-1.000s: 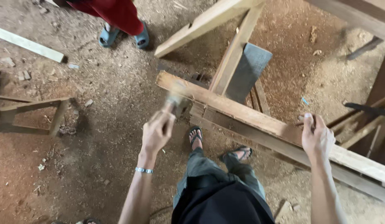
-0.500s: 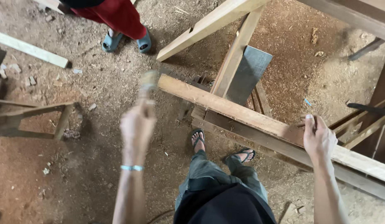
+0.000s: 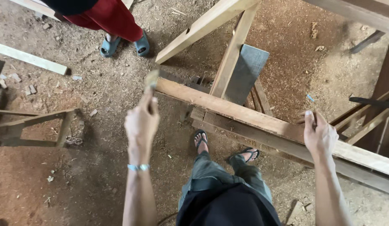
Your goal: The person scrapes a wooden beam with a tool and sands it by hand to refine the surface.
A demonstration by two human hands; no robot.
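Nearest the camera stand the person's own legs in grey-green trousers, with black flip-flops (image 3: 200,140) planted on the sawdust-strewn dirt floor (image 3: 89,175). Both forearms stretch forward from here. The left wrist wears a pale blue bracelet (image 3: 138,167). Above it the left hand (image 3: 141,123) is raised, its fingers (image 3: 153,109) clenched around the handle of a hammer (image 3: 151,79), whose head is blurred and sits just beside the near end of a long wooden beam (image 3: 244,115). The right hand (image 3: 319,134) rests on that same beam further along, fingers curled over its top edge and pinching something small and dark that is too small to tell.

The beam runs slantwise from the hammer down toward the lower right, with a second plank (image 3: 286,146) lying close below it. Behind, a narrower upright timber (image 3: 233,50) crosses it and meets another slanted beam (image 3: 202,29) above. A flat grey board (image 3: 246,73) leans beside the upright timber.

To the left, well apart from the hands, a small wooden frame (image 3: 35,127) stands on the floor, and further back a pale plank (image 3: 29,58) lies among wood scraps. At the far top, another person in red trousers stands in blue sandals (image 3: 124,45).
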